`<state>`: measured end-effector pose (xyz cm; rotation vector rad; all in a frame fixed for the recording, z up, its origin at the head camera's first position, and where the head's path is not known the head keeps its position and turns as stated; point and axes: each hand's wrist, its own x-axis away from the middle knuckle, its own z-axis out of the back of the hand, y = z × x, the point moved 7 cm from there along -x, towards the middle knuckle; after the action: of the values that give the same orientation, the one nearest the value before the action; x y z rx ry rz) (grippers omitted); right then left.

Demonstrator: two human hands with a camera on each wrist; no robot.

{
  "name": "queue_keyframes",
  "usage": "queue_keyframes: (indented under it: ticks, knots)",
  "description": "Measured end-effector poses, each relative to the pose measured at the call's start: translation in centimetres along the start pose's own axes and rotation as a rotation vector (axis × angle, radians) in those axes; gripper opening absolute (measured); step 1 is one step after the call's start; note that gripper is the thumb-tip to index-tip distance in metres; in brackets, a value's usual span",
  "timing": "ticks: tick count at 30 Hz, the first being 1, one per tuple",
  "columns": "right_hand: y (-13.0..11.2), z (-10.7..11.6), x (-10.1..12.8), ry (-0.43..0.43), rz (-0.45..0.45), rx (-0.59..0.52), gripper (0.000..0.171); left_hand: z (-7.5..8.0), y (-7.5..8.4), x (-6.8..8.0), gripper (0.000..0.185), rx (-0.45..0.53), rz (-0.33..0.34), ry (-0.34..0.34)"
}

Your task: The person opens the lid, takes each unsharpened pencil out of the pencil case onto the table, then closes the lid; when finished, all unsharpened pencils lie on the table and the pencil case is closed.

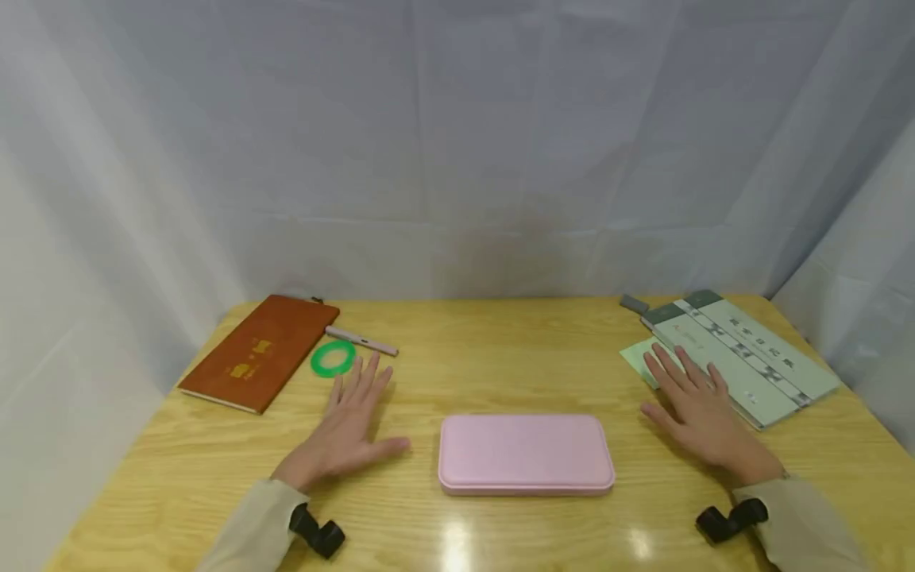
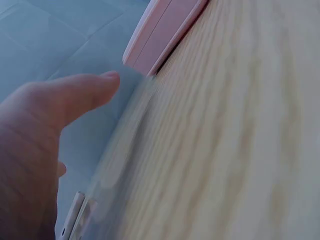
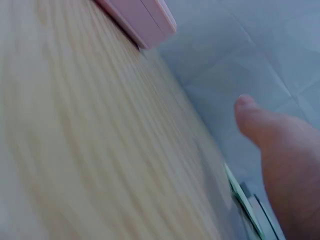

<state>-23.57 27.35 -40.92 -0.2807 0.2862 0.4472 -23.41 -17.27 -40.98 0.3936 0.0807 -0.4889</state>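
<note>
Between the two hands lies a closed pink case (image 1: 525, 453), flat on the wooden table; its side with a thin seam shows in the left wrist view. To its left, my left hand (image 1: 346, 429) is spread palm down with nothing in it. Its fingertips reach close to a green ring (image 1: 333, 359) and a pale pink pen (image 1: 361, 341). On the other side, my right hand (image 1: 696, 413) is also spread palm down and holds nothing. Its fingers overlap a light green paper pad (image 1: 641, 359) and the edge of a grey-green notebook (image 1: 750, 357) in the head view.
A brown notebook (image 1: 260, 353) with gold print lies at the table's left edge. Behind the grey-green notebook sits a small grey block (image 1: 634, 303). White curtains (image 1: 486, 159) hang along the back and both sides of the table (image 1: 493, 357).
</note>
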Motion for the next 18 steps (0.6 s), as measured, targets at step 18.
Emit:
queue_keyframes:
  ticks: [18]
  knots:
    - [-12.8,-1.3,-0.5,0.022,0.408,-0.179,0.069,-2.8,7.1,0.7,0.105,0.255,-0.269,-0.039]
